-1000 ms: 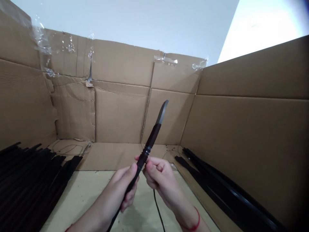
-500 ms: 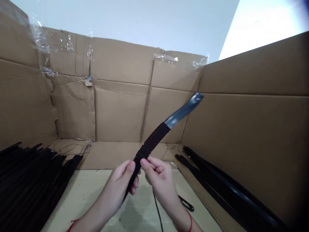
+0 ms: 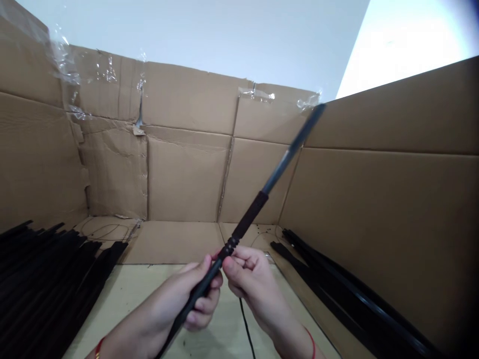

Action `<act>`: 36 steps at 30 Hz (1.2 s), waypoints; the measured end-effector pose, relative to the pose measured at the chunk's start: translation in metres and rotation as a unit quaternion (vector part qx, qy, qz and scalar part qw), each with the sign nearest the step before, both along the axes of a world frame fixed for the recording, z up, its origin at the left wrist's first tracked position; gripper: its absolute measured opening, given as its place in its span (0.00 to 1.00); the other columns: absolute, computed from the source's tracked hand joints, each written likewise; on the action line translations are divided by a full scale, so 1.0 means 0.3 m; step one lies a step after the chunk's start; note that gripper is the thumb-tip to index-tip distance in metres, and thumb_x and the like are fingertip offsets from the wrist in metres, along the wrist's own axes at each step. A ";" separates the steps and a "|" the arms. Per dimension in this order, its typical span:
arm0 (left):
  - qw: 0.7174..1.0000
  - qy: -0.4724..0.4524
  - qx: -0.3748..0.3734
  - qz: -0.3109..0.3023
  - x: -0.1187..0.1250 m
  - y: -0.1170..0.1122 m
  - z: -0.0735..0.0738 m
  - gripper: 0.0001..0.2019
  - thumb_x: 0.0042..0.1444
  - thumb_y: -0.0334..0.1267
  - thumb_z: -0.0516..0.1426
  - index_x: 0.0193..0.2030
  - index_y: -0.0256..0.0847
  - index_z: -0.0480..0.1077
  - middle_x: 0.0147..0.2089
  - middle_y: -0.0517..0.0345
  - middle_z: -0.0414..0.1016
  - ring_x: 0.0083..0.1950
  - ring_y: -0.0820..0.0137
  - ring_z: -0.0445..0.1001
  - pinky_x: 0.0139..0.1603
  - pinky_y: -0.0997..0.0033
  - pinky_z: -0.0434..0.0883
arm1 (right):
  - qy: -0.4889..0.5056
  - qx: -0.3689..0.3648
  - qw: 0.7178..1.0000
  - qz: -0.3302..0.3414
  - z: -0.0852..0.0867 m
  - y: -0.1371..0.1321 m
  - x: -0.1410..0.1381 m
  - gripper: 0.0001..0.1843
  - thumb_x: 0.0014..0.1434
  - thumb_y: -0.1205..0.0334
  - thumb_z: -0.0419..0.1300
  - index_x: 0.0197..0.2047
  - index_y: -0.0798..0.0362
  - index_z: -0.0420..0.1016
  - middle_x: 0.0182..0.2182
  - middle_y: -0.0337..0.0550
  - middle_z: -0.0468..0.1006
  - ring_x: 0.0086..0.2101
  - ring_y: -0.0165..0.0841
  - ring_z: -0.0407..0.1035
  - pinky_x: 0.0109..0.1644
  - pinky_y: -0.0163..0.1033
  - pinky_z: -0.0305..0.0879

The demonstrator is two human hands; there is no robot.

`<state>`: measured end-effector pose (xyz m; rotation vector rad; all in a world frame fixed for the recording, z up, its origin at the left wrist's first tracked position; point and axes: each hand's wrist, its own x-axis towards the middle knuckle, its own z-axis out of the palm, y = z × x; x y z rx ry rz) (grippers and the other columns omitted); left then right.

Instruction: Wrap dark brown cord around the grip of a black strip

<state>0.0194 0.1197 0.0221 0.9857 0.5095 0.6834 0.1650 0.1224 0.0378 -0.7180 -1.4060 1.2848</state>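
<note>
A long, narrow dark strip (image 3: 286, 160) slants from lower left to upper right, its bare upper end blurred by motion. A black fabric sleeve (image 3: 250, 215) surrounds its middle and is bunched into folds near my fingers. My left hand (image 3: 200, 294) is closed round the lower part of the strip, thumb on top. With thumb and fingers, my right hand (image 3: 249, 274) pinches the sleeve's bunched lower end. Below the right hand a thin black cord (image 3: 246, 324) runs down; where its upper end goes is hidden.
Many black strips (image 3: 48, 284) lie piled at the left. More long black strips (image 3: 337, 284) lie along the right cardboard wall (image 3: 392, 199). A taped cardboard wall (image 3: 187, 174) stands behind a pale work surface (image 3: 142, 284).
The strip has turned edge-on and tilted more steeply, its upper end higher. More bare strip shows above the sleeve. My right forearm now covers the small black slotted piece seen earlier.
</note>
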 end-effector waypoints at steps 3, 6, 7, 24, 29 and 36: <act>0.995 0.061 0.053 0.061 0.024 0.007 -0.030 0.27 0.58 0.65 0.47 0.32 0.39 0.59 0.22 0.65 0.56 0.19 0.80 0.52 0.20 0.78 0.51 | -0.013 0.042 0.995 -0.094 -0.004 0.000 -0.020 0.21 0.49 0.48 0.70 0.26 0.59 0.75 0.19 0.41 0.69 0.20 0.25 0.59 0.22 0.31 0.53; 0.945 0.133 0.204 0.219 0.040 -0.021 -0.029 0.25 0.59 0.63 0.48 0.37 0.39 0.61 0.22 0.64 0.60 0.21 0.78 0.58 0.21 0.79 0.56 | -0.006 0.034 0.995 -0.090 0.000 -0.008 -0.023 0.21 0.50 0.47 0.69 0.28 0.58 0.74 0.18 0.37 0.65 0.18 0.22 0.53 0.20 0.30 0.48; 0.946 0.133 0.213 0.207 0.037 -0.029 -0.021 0.25 0.59 0.63 0.49 0.39 0.40 0.61 0.21 0.66 0.59 0.20 0.78 0.56 0.19 0.79 0.55 | -0.009 0.032 0.997 -0.066 0.004 -0.011 -0.018 0.21 0.51 0.47 0.68 0.28 0.59 0.73 0.17 0.34 0.61 0.17 0.20 0.48 0.19 0.30 0.43; 0.953 0.120 0.239 0.140 0.003 -0.001 -0.006 0.27 0.55 0.66 0.52 0.38 0.39 0.61 0.24 0.64 0.61 0.23 0.77 0.59 0.23 0.78 0.59 | 0.025 0.022 0.996 -0.078 -0.014 0.001 -0.009 0.22 0.53 0.47 0.67 0.39 0.59 0.76 0.17 0.28 0.49 0.17 0.19 0.38 0.20 0.30 0.33; 0.983 0.042 0.128 0.127 0.015 0.011 -0.020 0.26 0.60 0.64 0.46 0.38 0.38 0.61 0.25 0.64 0.59 0.22 0.78 0.56 0.23 0.77 0.54 | -0.009 0.025 0.999 -0.032 -0.005 0.008 -0.004 0.20 0.57 0.48 0.65 0.36 0.59 0.77 0.17 0.32 0.56 0.17 0.19 0.41 0.19 0.29 0.36; 0.967 0.078 0.124 0.208 0.016 0.018 -0.014 0.29 0.50 0.68 0.55 0.33 0.38 0.61 0.23 0.64 0.63 0.20 0.78 0.59 0.20 0.77 0.58 | 0.022 0.013 1.000 -0.013 -0.021 0.021 -0.016 0.19 0.56 0.50 0.66 0.39 0.59 0.78 0.17 0.30 0.55 0.16 0.17 0.39 0.19 0.29 0.34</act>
